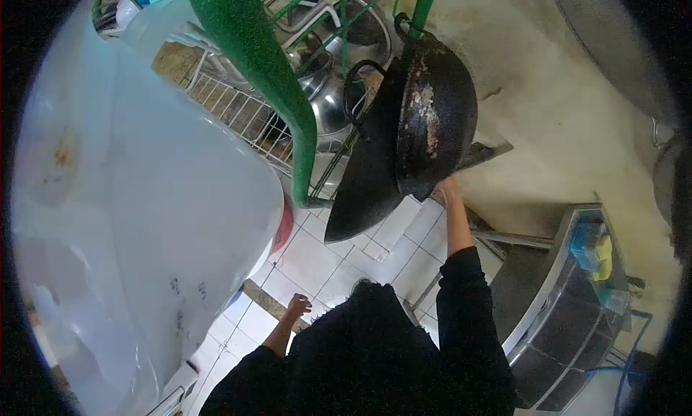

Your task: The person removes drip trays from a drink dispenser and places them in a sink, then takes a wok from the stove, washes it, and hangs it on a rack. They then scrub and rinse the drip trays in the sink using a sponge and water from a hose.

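Observation:
My right hand (pixel 447 188) reaches up to the lower edge of a blackened wok (pixel 440 113). Its fingers are mostly hidden there, so I cannot tell whether they grip the wok or something behind it. A second dark wok (pixel 371 178) with a loop handle hangs beside the first, against the green rack (pixel 295 99). Low over the tiled floor, my left hand (pixel 300 303) hangs with loosely bent fingers apart and nothing visible in it.
A big white plastic container (pixel 166 178) takes up the left side. Metal pots (pixel 335 102) sit in a white wire basket (pixel 241 106) on the rack. To the right is a dark-tiled basin (pixel 569 329) with a blue and yellow item (pixel 595 250) on its ledge. White tiles (pixel 303 257) cover the floor.

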Available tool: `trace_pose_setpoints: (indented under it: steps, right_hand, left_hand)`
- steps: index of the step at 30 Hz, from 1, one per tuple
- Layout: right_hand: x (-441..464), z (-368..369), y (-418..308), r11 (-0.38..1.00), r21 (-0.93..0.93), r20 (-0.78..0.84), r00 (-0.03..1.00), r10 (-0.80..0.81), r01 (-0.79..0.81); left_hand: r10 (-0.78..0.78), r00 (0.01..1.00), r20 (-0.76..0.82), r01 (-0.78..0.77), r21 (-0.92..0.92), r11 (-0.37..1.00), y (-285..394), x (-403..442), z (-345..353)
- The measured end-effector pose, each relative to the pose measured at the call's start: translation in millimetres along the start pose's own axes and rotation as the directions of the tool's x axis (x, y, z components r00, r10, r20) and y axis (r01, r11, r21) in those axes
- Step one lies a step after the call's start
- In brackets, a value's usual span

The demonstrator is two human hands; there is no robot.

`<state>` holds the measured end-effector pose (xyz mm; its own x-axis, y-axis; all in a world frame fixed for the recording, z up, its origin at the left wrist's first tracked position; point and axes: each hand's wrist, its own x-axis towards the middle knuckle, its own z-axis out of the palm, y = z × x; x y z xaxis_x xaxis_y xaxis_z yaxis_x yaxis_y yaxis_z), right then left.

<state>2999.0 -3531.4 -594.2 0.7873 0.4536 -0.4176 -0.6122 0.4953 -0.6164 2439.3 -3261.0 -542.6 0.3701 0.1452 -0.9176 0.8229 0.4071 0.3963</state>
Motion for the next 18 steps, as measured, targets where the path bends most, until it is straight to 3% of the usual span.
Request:
trace_pose_setpoints:
  steps: [1,2,4,5,7,8,9,10,11,12,13,14,15,16,17,18]
  right_hand:
    - [-6.4,6.2,-4.3,1.000,-0.001,-0.004,1.000,-0.005,0.005]
    - [-11.0,15.0,-5.7,0.961,-0.218,0.019,0.985,-0.171,0.171]
    - [-26.1,47.3,-13.7,0.672,-0.585,0.165,0.877,-0.451,0.455]
    - [-36.2,63.0,-21.5,0.670,-0.583,0.165,0.874,-0.456,0.460]
    - [-63.0,98.2,-41.8,0.215,-0.856,0.197,0.681,-0.705,0.470]
    - [-78.6,117.1,-54.7,0.214,-0.854,0.197,0.676,-0.710,0.474]
    - [-95.2,135.0,-67.3,0.115,-0.901,0.252,0.722,-0.644,0.418]
    - [-106.4,143.2,-72.3,0.008,-0.932,0.294,0.768,-0.569,0.363]
    - [-110.3,138.6,-69.5,0.008,-0.931,0.295,0.765,-0.573,0.365]
    - [-111.8,131.3,-65.4,0.000,-0.974,0.186,0.802,-0.568,0.226]
    - [-112.7,125.3,-60.9,-0.008,-0.997,0.071,0.823,-0.563,0.080]
    - [-112.3,119.4,-54.9,-0.007,-0.997,0.070,0.820,-0.568,0.079]
    - [-112.9,116.0,-49.2,0.455,-0.861,-0.080,0.824,-0.562,0.227]
    - [-112.2,111.7,-44.5,0.794,-0.507,-0.203,0.848,-0.489,0.336]
    - [-108.9,108.1,-42.6,0.791,-0.508,-0.206,0.844,-0.496,0.341]
    - [-104.3,103.0,-41.0,0.875,-0.421,-0.380,0.830,-0.409,0.239]
  left_hand:
    - [-0.001,1.000,0.013,0.000,0.015,1.000,7.9,-7.1,3.8]
    - [0.000,1.000,0.026,-0.001,0.030,1.000,16.8,-12.9,8.8]
    - [-0.017,0.999,-0.027,0.020,0.100,0.995,28.6,-16.6,22.8]
    - [-0.032,0.996,-0.085,0.046,0.163,0.986,31.7,-17.6,26.2]
    - [-0.039,0.998,-0.050,0.043,0.088,0.995,26.4,-6.9,22.8]
    - [-0.047,0.999,-0.014,0.048,0.008,0.999,24.1,-2.5,20.5]
    - [-0.042,0.999,-0.016,0.043,0.011,0.999,26.4,-5.2,21.9]
    - [0.005,0.999,-0.045,0.000,0.116,0.993,28.8,-10.8,25.5]
    - [0.056,0.996,-0.069,-0.039,0.220,0.975,31.9,-16.3,27.4]
    - [0.063,0.996,-0.067,-0.046,0.223,0.974,34.9,-22.2,24.5]
    - [0.117,0.992,0.055,-0.121,0.084,0.989,33.8,-28.0,18.5]
    - [0.184,0.968,0.168,-0.176,-0.062,0.983,33.0,-31.2,15.4]
    - [0.185,0.967,0.173,-0.178,-0.057,0.982,35.1,-33.9,17.5]
    - [0.117,0.990,0.075,-0.122,0.059,0.991,36.7,-35.4,21.5]
    - [0.060,0.998,-0.032,-0.054,0.169,0.984,38.6,-37.1,25.2]
    - [-0.002,0.996,-0.089,0.016,0.157,0.987,25.8,-21.9,20.4]
